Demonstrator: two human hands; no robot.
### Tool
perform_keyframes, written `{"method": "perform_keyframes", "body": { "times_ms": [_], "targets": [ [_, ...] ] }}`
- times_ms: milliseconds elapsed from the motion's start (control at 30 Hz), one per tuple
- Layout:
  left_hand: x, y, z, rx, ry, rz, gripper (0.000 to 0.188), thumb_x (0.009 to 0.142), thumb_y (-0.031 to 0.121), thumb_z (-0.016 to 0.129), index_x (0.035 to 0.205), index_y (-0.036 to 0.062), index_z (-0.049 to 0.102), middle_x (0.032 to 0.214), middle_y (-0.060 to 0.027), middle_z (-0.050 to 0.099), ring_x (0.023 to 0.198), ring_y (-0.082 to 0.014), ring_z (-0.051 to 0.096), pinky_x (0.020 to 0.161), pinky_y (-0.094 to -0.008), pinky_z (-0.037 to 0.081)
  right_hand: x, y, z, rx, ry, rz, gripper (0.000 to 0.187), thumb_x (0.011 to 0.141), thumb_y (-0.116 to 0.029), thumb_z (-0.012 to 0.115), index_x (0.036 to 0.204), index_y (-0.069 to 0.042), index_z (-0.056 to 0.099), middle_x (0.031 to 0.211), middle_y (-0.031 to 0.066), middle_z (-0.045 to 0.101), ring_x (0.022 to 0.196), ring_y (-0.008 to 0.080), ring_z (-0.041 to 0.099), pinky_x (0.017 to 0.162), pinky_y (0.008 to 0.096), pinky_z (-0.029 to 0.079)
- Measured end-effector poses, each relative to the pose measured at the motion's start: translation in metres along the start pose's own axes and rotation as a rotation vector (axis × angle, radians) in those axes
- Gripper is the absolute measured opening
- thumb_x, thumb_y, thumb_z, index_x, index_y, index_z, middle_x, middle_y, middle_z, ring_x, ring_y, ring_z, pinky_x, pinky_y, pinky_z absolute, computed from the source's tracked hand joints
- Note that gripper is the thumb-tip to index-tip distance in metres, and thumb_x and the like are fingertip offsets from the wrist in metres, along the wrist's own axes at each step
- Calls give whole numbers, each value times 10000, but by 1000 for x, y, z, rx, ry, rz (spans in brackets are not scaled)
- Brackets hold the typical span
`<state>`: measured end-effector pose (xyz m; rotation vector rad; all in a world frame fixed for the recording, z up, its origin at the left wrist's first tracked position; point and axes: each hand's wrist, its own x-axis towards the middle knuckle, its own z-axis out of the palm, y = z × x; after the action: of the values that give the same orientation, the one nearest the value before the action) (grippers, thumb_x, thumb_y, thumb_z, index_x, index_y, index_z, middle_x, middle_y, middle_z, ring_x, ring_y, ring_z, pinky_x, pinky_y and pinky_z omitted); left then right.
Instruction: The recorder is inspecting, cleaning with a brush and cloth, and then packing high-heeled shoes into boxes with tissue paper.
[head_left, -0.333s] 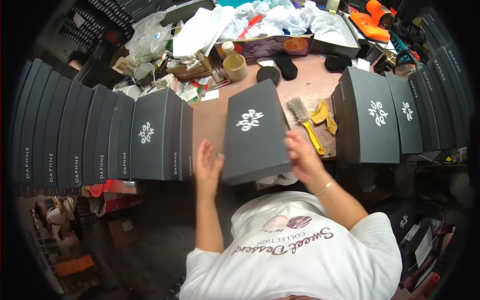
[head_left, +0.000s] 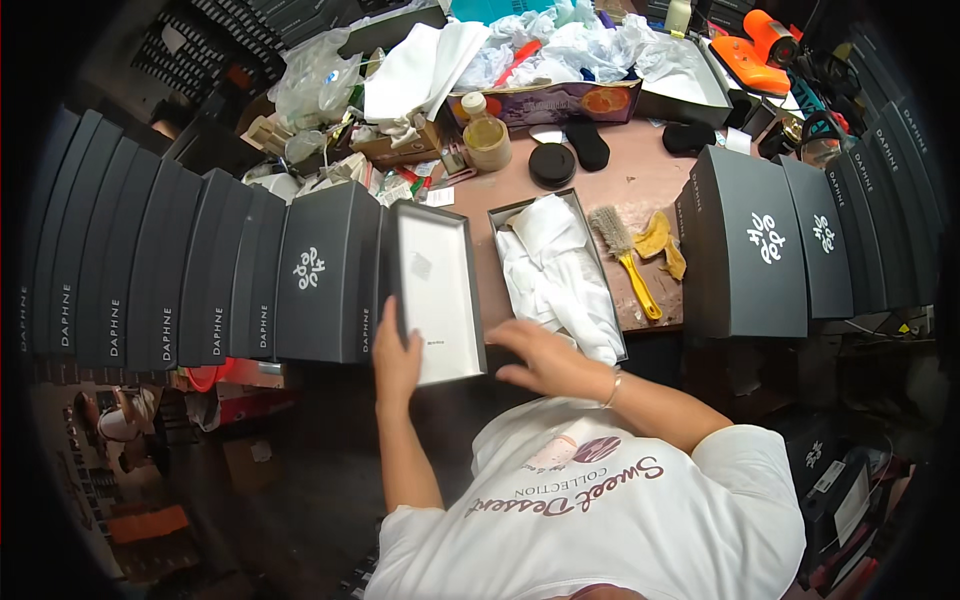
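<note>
A dark grey shoebox lid (head_left: 438, 290) stands tilted beside the left row of boxes, its white inside showing. My left hand (head_left: 397, 350) grips the lid's near left edge, thumb on the inner side. To the right lies the open shoebox (head_left: 498, 222), filled with white tissue paper (head_left: 550, 265) that hides whatever is under it. My right hand (head_left: 550, 362) holds nothing. Its fingers are spread, between the lid and the near end of the box.
Closed dark shoeboxes line the left (head_left: 335, 270) and right (head_left: 740, 250) sides. A yellow-handled brush (head_left: 628, 255) and a yellow cloth (head_left: 655, 240) lie right of the open box. Farther back are a bottle (head_left: 487, 140), a round black tin (head_left: 552, 165) and a carton (head_left: 550, 103) of crumpled paper.
The lid has come off the box, moved left and turned inside out to view. White tissue paper in the box is now exposed. My right hand has let go of the lid.
</note>
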<state>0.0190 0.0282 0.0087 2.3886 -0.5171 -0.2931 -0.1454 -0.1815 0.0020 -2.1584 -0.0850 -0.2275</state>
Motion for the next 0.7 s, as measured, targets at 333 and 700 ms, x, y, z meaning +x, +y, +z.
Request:
{"method": "perform_keyframes", "body": {
  "times_ms": [333, 700],
  "targets": [
    [-11, 87, 113, 126, -200, 654, 544, 775, 232, 735, 1265, 86, 549, 1385, -187, 407, 1353, -375, 299, 1062, -551, 263, -34, 83, -79, -221, 449, 334, 233, 770, -8, 628, 1000, -28, 591, 925, 165, 608, 805, 291, 599, 739, 353, 478],
    [3, 56, 161, -145, -43, 618, 520, 760, 125, 715, 1237, 20, 537, 1212, -144, 563, 1173, -326, 483, 992, -408, 381, -17, 61, -45, -460, 154, 194, 448, 693, -110, 752, 1096, -21, 578, 925, 142, 609, 924, 302, 587, 806, 385, 468]
  ]
}}
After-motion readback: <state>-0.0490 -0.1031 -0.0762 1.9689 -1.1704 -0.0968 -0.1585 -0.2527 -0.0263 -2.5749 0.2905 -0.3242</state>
